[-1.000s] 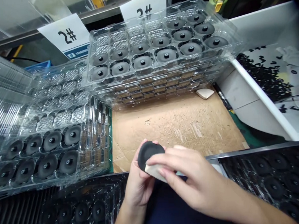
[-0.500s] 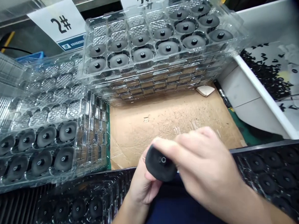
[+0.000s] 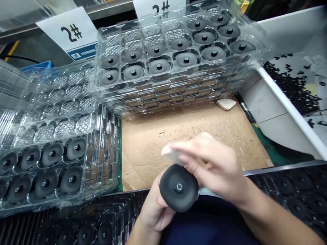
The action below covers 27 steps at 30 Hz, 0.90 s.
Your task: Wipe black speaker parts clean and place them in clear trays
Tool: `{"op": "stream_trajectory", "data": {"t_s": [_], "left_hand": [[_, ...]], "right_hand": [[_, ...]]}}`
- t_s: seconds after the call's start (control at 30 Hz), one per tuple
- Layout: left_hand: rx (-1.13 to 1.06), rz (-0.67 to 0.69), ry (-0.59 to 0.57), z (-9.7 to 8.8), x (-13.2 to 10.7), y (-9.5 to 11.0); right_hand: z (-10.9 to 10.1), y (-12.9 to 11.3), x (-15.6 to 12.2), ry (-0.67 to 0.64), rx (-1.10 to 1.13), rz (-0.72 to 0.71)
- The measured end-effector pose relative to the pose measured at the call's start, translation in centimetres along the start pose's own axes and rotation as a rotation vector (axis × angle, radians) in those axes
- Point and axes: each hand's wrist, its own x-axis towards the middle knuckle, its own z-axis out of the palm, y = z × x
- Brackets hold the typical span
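My left hand (image 3: 155,208) is closed round a black round disc (image 3: 178,188) with a small metal hub at its centre, held low in the middle of the view. My right hand (image 3: 213,167) is just above and to the right of the disc, fingers pinched on a small white pad (image 3: 168,151) whose shape is smeared by motion. The pad sits at the disc's upper edge.
A stack of clear blister trays (image 3: 177,57) with black discs stands at the back. More clear trays (image 3: 46,141) lie at left. Black trays (image 3: 302,200) with discs are near me. Brown cardboard (image 3: 185,132) covers the bench. A white bin (image 3: 298,85) of small black parts stands at right.
My left hand has turned the disc so its hub side faces up. My right hand with the white pad has shifted from in front of the disc to its upper edge.
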Motion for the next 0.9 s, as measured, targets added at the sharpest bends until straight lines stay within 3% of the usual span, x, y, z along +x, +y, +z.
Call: {"op": "stream_trajectory", "data": {"t_s": [0.07,0.13,0.23,0.33,0.4,0.5,0.6,0.67,0.77,0.87,0.9], "left_hand": [[-0.122,-0.084,-0.128,-0.2,0.1,0.5],[-0.218,-0.11,-0.226,-0.8,0.3,0.7],[-0.27,-0.093,-0.291,-1.8,0.8,0.6],[-0.285,-0.097,-0.303,-2.3,1.1,0.6],[-0.282,-0.1,-0.296,-2.3,1.1,0.7],[-0.269,-0.101,-0.264,-2.0,0.9,0.7],[-0.222,-0.046,-0.181,-1.7,0.6,0.1],[-0.171,0.013,-0.11,-1.6,0.5,-0.5],[-0.106,0.082,-0.01,-1.9,0.3,-0.8],[-0.068,0.112,0.065,-2.0,0.2,-0.8],[-0.059,0.108,0.061,-1.9,0.1,-0.7]], "right_hand": [[0.0,2.1,-0.8,0.101,-0.007,0.282],[0.5,4.0,-2.4,0.056,-0.013,0.454],[2.4,5.7,-5.9,-0.1,-0.004,0.483],[4.1,6.2,-8.5,-0.162,-0.005,0.463],[4.1,6.1,-8.8,-0.144,-0.016,0.475],[2.4,4.8,-6.8,-0.045,-0.04,0.514],[0.6,1.5,-3.8,0.133,-0.038,0.435],[0.5,-1.0,-2.4,0.161,-0.041,0.229],[1.1,-3.2,-1.8,-0.015,-0.028,0.001],[1.7,-3.4,-1.8,-0.213,0.037,0.04],[1.9,-3.3,-1.7,-0.216,0.029,0.046]]}}
